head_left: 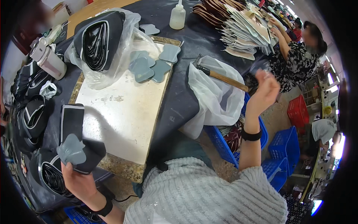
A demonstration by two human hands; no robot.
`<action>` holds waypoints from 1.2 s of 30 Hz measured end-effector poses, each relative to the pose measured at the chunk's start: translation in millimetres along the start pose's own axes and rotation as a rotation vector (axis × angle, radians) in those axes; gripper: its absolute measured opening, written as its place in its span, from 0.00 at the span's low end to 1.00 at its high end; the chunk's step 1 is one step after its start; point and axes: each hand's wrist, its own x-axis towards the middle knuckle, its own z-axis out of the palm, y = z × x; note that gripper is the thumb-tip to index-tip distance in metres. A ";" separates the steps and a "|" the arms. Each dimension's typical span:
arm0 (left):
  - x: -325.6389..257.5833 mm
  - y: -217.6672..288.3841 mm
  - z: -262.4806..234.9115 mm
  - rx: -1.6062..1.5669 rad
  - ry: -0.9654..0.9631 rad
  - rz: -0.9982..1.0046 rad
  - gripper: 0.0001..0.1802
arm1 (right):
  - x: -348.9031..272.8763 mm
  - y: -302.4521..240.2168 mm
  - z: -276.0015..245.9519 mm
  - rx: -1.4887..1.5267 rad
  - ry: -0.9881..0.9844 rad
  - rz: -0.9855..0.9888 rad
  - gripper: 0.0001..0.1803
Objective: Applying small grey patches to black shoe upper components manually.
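Observation:
My left hand point(80, 183) is closed on the lower edge of a folded black piece with a pale border point(71, 121). A grey wavy-edged patch point(71, 149) lies against that piece, beside my thumb. My right hand point(263, 89) is raised off to the right, beyond the end of a hammer's wooden handle point(228, 80). Its fingertips are blurred, so whether they hold anything is unclear. More grey patches point(143, 71) lie, partly overlapping, on a white-topped stone-edged board point(123, 123). Under the hammer is a crumpled white plastic bag point(212, 104).
A plastic-wrapped black bundle point(99, 44) sits on the board's far end. Beyond stand a squeeze bottle point(178, 16) and stacked cut pieces point(242, 31). Black rolls point(56, 175) line the left, near a white flask point(48, 59). Blue baskets point(283, 147) and a co-worker point(294, 52) are right.

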 end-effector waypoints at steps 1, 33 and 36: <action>1.0 -4.5 1.9 -0.013 -0.026 0.000 0.27 | -15.8 16.2 -18.2 -0.154 -0.211 0.011 0.05; -13.3 -12.1 66.4 0.812 -0.517 -0.162 0.11 | -99.9 -160.0 120.9 0.619 -1.740 0.375 0.11; -15.8 -9.3 66.4 0.852 -0.533 -0.139 0.08 | -107.7 -156.9 126.8 0.677 -1.816 0.541 0.10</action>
